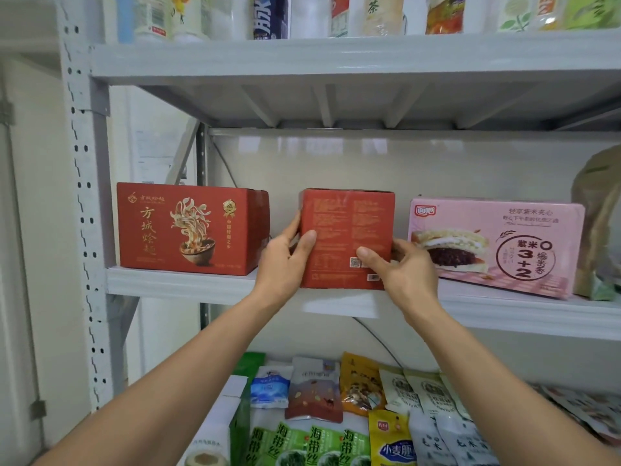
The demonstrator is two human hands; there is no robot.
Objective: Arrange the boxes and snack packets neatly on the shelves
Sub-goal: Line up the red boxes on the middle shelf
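A red box (347, 223) stands end-on at the front of the middle shelf (181, 285), its printed back panel facing me. My left hand (285, 260) grips its left side, thumb on the front face. My right hand (403, 267) grips its lower right corner, thumb across the front. To its left stands a matching red noodle box (184, 228) with its picture side forward. On the right lies a pink sandwich-bread box (494, 247). Snack packets (336, 415) fill the lower shelf in rows.
The shelf above (336, 53) carries drink bottles and cartons. A brown paper bag (601, 223) stands at the far right of the middle shelf. The white perforated upright (84, 213) frames the left side. Narrow gaps separate the three boxes.
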